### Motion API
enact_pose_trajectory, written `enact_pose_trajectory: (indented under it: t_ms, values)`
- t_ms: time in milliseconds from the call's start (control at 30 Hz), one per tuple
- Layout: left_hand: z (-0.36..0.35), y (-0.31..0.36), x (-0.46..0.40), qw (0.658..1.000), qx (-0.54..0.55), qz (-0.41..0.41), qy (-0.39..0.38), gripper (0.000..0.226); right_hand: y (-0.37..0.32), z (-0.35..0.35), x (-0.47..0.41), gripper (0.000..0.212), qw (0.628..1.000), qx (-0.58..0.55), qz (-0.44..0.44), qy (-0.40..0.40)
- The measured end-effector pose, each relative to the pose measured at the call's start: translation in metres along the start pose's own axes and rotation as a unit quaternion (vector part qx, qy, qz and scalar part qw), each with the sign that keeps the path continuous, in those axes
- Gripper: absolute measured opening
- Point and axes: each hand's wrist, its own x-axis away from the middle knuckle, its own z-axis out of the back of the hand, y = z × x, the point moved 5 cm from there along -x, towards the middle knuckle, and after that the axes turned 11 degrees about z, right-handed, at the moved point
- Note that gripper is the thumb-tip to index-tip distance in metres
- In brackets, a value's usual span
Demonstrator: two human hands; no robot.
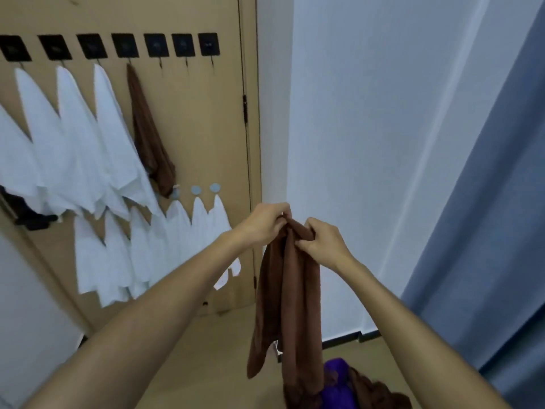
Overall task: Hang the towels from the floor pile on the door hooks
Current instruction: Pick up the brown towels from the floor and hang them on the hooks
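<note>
Forearms reach ahead; left hand (265, 222) and right hand (324, 240) both pinch brown towel (290, 290) at bunched top, I judge to find hanging point. Towel dangles over floor pile (354, 388). Free hooks (185, 62) far left on door (191, 128).

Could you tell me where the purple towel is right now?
The purple towel lies on the floor at the bottom of the head view, right of centre, among brown towels in the pile.

Floor pile of brown and purple cloth towels (348, 388) cut off by bottom edge. Leftmost white hanging towel (14, 163) cropped at left. Black square adhesive door hooks (154, 45) blurred, detail unreadable.
</note>
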Motion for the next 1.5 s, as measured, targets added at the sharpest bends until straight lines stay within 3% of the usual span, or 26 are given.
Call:
enact_pose_trajectory:
  t_ms: [167, 300, 367, 567, 733, 867, 1067, 1267, 1400, 1500]
  values:
    - [0.041, -0.032, 0.019, 0.997, -0.011, 0.059, -0.042, 0.033, -0.044, -0.038, -0.004, 0.019, 0.980, -0.142, 0.013, -0.139]
    - [0.064, -0.062, 0.032, 0.990, -0.039, 0.109, -0.077, 0.019, -0.064, -0.045, -0.014, 0.012, 0.997, -0.018, 0.037, -0.070]
    - [0.073, -0.074, 0.039, 0.988, -0.037, 0.122, -0.084, 0.024, -0.076, -0.045, -0.020, 0.013, 0.998, 0.023, 0.042, -0.033]
    - [0.098, -0.092, 0.055, 0.992, 0.002, 0.098, -0.082, 0.022, -0.116, -0.068, -0.032, 0.036, 0.995, 0.010, 0.065, -0.068]
    - [0.106, -0.113, 0.063, 0.990, -0.077, 0.082, -0.089, 0.027, -0.132, -0.077, -0.043, 0.030, 0.998, -0.002, 0.060, -0.024]
    - [0.110, -0.124, 0.065, 0.993, -0.031, 0.095, -0.065, 0.020, -0.153, -0.084, -0.052, 0.027, 0.996, 0.017, 0.093, 0.007]
    - [0.114, -0.138, 0.070, 0.991, 0.034, 0.115, -0.057, 0.023, -0.175, -0.099, -0.061, 0.018, 0.992, -0.005, 0.123, -0.015]
    - [0.137, -0.163, 0.070, 0.989, 0.082, 0.119, -0.017, 0.028, -0.175, -0.120, -0.060, 0.004, 0.979, -0.138, 0.051, -0.138]
    - [0.144, -0.172, 0.073, 0.989, 0.107, 0.093, -0.043, 0.036, -0.187, -0.140, -0.066, 0.021, 0.975, -0.159, 0.051, -0.145]
    - [0.151, -0.186, 0.075, 0.992, 0.094, 0.080, -0.039, 0.028, -0.193, -0.152, -0.077, 0.023, 0.974, -0.170, 0.063, -0.135]
